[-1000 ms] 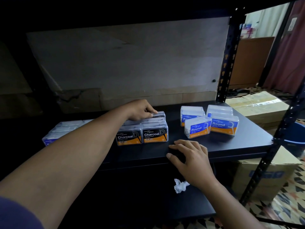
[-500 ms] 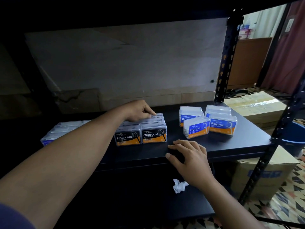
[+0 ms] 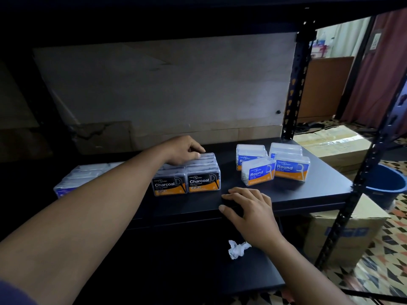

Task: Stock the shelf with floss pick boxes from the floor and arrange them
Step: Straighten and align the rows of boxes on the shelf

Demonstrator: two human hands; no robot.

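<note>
Charcoal boxes (image 3: 202,181) under left hand (image 3: 185,150)

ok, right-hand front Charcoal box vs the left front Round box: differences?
Charcoal box has a black label; Round box a blue one. Charcoal box sits square to the shelf edge, flush against its neighbour; Round box is skewed. Both are clear boxes with an orange strip.
</note>
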